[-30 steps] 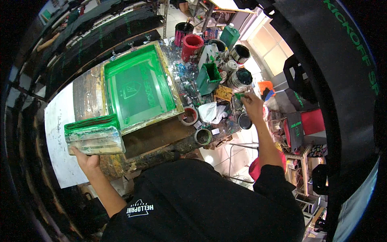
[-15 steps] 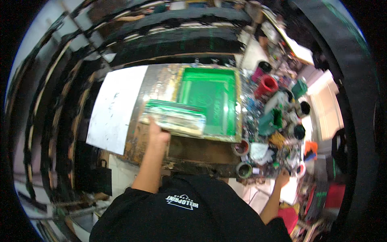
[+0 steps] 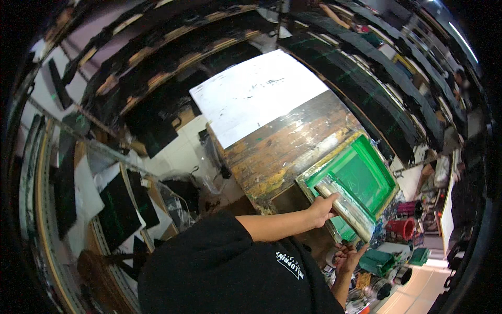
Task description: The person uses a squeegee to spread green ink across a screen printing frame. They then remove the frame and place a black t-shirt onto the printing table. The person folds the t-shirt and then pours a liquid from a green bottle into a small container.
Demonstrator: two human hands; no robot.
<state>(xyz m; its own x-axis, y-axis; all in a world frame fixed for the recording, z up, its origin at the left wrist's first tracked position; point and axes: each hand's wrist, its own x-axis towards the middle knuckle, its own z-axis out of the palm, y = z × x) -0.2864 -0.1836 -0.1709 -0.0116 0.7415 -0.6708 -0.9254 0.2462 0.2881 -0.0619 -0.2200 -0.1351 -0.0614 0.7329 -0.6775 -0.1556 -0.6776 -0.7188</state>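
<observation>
My left hand (image 3: 320, 210) is closed round the near side of a squeegee (image 3: 351, 210), a long flat bar smeared with green and whitish ink. The squeegee lies slantwise over the green mesh of a screen-printing frame (image 3: 389, 180) and hides part of it. Just off the squeegee's lower right end, my right hand (image 3: 349, 259) has its thumb stretched out and its fingers loosely bent apart. I see nothing in it; whether it touches the squeegee or the frame is unclear.
A stained wooden table (image 3: 282, 152) carries a large white sheet (image 3: 264, 97) with dark marks. Ink containers, among them a red tub (image 3: 400, 228) and a green one (image 3: 374, 262), crowd the right. Racks with black pieces (image 3: 361, 78) surround the table.
The view has swung, so the table now appears turned. My left hand still grips the squeegee. My right hand has come from the containers to beside the squeegee's end.
</observation>
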